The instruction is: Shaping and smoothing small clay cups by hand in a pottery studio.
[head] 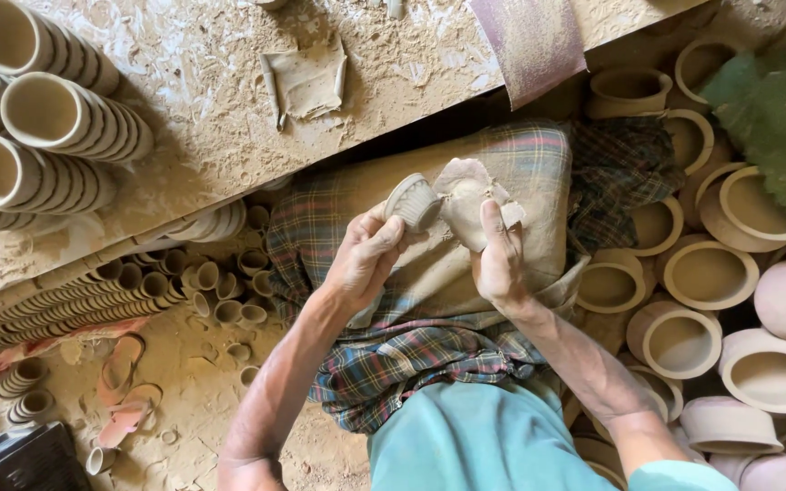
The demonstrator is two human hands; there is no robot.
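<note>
Stacked cups, upper left of the frame: rows of nested clay cups (pixel 56 123) lie on their sides on the dusty workboard (pixel 229 109). They are well apart from your hands, so keep your elbows in and do not knock them.

Small cups, left of centre: long nested rows of little cups (pixel 65 305) lie on the floor beside a pair of pink sandals (pixel 125 391). They sit just below your left forearm, so hold that arm steady.

Left hand: your left hand (pixel 363 262) is curled narrow around a small ribbed clay cup (pixel 413 202), with the fingertips at its base. The cup sits just above centre frame, over your lap. Grip lightly, as the clay looks soft enough to dent.

Rag, centre: a clay-smeared cloth (pixel 466 195) touches the cup's right side. Wipe with light, even strokes, and turn the cup rather than press it.

Right hand: your right hand (pixel 499 264) is closed on the cloth, with the thumb up along it. I cannot tell how much cloth is bunched in the palm.

Lap cloth: the checked fabric (pixel 520 155) over your knees lies under both hands. Work low over it, so a slip is cushioned.

Pots, right of the frame: wide-mouthed clay pots (pixel 707 273) crowd close to your right elbow, so move that arm in short strokes.
</note>
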